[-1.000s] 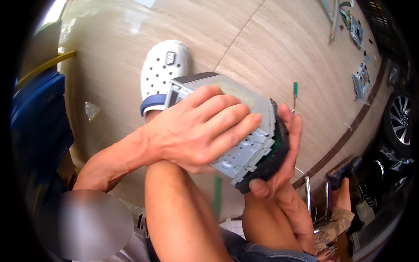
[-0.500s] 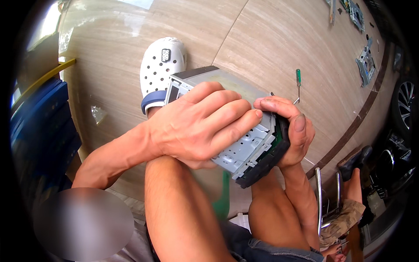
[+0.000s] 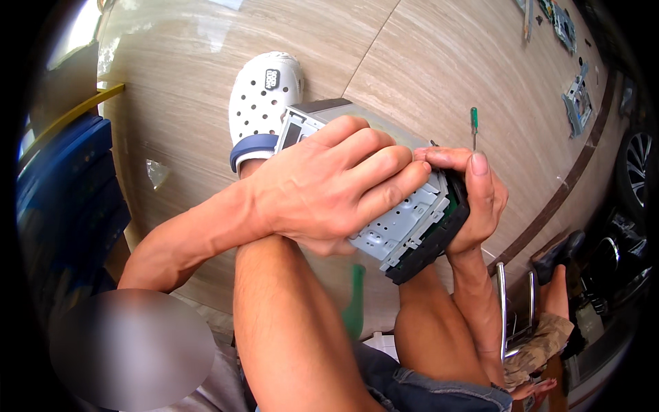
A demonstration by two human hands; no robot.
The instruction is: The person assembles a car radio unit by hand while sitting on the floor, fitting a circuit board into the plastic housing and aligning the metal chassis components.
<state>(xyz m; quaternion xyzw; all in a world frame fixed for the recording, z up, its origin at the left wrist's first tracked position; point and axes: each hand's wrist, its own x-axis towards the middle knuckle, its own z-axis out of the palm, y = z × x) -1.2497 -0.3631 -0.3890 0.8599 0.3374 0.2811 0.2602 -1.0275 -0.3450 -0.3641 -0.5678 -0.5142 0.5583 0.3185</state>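
A boxy electronic unit [image 3: 401, 223] with a grey perforated metal case is held tilted above my knees. Along its right end runs a black plastic front, with a strip of green circuit board showing behind it. My left hand [image 3: 329, 182] lies across the metal case, its fingers curled over the side. Around the black front wraps my right hand [image 3: 480, 196], thumb and forefinger at the upper corner, close to my left fingertips. Whatever is between those fingertips is too small to make out. The unit's underside is hidden.
On the tiled floor lie a green-handled screwdriver [image 3: 474, 122], a metal bracket [image 3: 579, 103] and other parts [image 3: 563, 31]. Blue stacked pieces [image 3: 75, 185] stand left. A chrome frame [image 3: 503, 309], another person's patterned shorts [image 3: 546, 347] and a vehicle wheel [image 3: 638, 168] are at right.
Both hands and the unit have shifted slightly right and up in the picture, and the whole view has moved a little. My grip looks much the same.
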